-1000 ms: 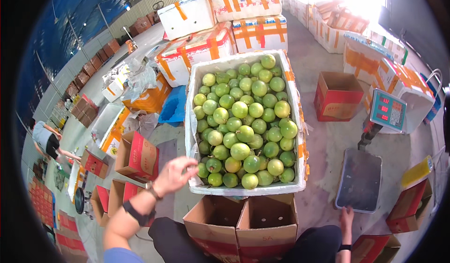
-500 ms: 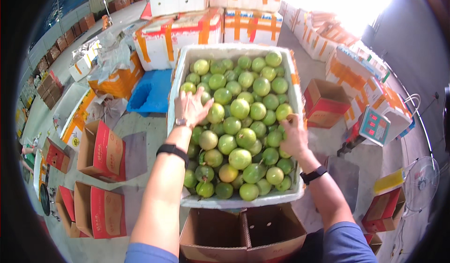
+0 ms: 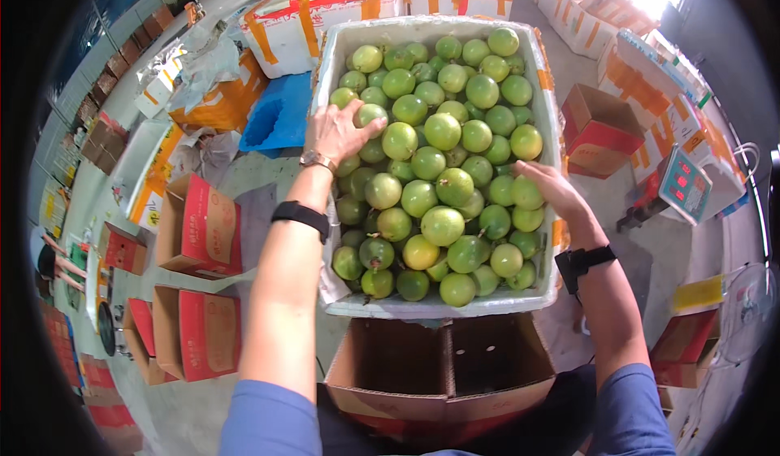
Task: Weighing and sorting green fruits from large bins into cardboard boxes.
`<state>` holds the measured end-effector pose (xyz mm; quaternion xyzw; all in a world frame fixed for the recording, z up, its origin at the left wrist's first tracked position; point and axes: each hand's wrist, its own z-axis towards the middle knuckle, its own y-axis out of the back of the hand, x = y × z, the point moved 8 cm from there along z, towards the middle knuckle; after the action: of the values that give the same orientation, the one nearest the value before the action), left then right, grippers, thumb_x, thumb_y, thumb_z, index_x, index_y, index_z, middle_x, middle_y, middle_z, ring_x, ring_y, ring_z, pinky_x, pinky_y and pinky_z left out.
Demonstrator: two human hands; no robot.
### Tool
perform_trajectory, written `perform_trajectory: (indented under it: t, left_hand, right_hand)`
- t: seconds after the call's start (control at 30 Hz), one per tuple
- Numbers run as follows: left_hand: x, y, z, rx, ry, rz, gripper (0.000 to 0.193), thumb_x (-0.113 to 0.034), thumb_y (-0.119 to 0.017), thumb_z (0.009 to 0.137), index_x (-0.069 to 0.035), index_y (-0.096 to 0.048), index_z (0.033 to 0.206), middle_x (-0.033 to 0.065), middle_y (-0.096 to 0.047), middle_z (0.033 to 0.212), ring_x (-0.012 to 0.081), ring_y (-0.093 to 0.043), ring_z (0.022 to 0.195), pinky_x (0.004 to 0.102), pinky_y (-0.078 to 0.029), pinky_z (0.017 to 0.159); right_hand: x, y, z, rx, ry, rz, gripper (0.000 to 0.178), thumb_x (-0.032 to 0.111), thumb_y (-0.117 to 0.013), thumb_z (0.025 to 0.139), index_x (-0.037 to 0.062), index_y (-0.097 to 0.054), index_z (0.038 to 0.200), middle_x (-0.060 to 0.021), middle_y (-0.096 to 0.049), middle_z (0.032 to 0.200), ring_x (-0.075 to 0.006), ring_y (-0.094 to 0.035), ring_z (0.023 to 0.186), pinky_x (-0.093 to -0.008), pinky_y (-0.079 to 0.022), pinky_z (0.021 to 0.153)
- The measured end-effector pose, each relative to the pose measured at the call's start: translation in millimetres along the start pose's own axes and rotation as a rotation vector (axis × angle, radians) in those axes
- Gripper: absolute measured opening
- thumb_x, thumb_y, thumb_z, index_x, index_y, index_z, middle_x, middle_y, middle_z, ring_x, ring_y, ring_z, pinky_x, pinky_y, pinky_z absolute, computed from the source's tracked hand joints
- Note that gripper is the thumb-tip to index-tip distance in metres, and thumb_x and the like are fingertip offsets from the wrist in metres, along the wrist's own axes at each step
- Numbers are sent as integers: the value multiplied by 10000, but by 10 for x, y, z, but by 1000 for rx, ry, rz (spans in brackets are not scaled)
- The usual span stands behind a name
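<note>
A white foam box [image 3: 443, 303] in front of me is filled with round green passion fruits [image 3: 443, 131], one of them yellow-orange [image 3: 420, 253]. At the box's left side my left hand [image 3: 341, 133] is closed around a green passion fruit [image 3: 371, 115] between thumb and fingers. My right hand [image 3: 554, 189] reaches over the right wall, its visible fingers stretched out against a passion fruit [image 3: 526, 193]; its thumb is hidden. Just below the foam box stands an open cardboard carton [image 3: 447, 407] with a divider between two compartments.
Open red-and-brown cartons stand on the left [image 3: 199, 228] and right [image 3: 601, 131]. A blue foam tray [image 3: 280, 115] lies left of the box. Taped white foam boxes [image 3: 325, 9] are stacked behind. A scale display [image 3: 685, 184] and a fan [image 3: 743, 301] stand at the right.
The whole view has shifted, so the foam box sits higher and further right. My left hand has closed on a passion fruit; the fingers of my right hand have straightened.
</note>
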<state>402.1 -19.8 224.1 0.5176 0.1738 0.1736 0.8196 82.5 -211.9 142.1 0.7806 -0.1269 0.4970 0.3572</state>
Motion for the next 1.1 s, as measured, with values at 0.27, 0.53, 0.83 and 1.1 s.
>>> perform_trajectory:
  t: [0.27,0.53,0.83,1.1]
  left_hand:
    - [35,-255,-209,238,162,-343,797,-674,-598,711,-69,-518,1223,268,-642,957,404,-632,917,487,-512,780]
    - [91,-463,-142,210,192,-313,853,-723,-496,745,-59,-469,1281,224,-651,1024,329,-635,943,423,-473,830]
    - [-8,-323,-627,320,308,-571,767,-737,-515,709,-168,-457,1220,217,-661,879,401,-630,884,468,-475,812]
    - [-111,-427,-930,303,225,-1150,876,-576,-650,767,-94,-310,1416,183,-383,1406,300,-370,1313,382,-295,1081]
  right_hand:
    - [153,-282,76,302,-25,-56,536,414,-521,935,-8,-535,1265,-68,-587,1212,-153,-530,1102,-294,-426,940]
    - [269,-630,-109,583,104,751,607,393,-398,968,-5,-313,1418,-169,-421,1392,-278,-446,1255,-396,-387,1033]
    - [235,-788,-400,550,364,995,538,378,-234,1018,48,-328,1433,-166,-331,1466,-254,-338,1341,-388,-217,1142]
    - [227,-904,-177,609,223,1076,557,401,-319,1001,31,-347,1415,-137,-411,1419,-230,-413,1293,-369,-271,1119]
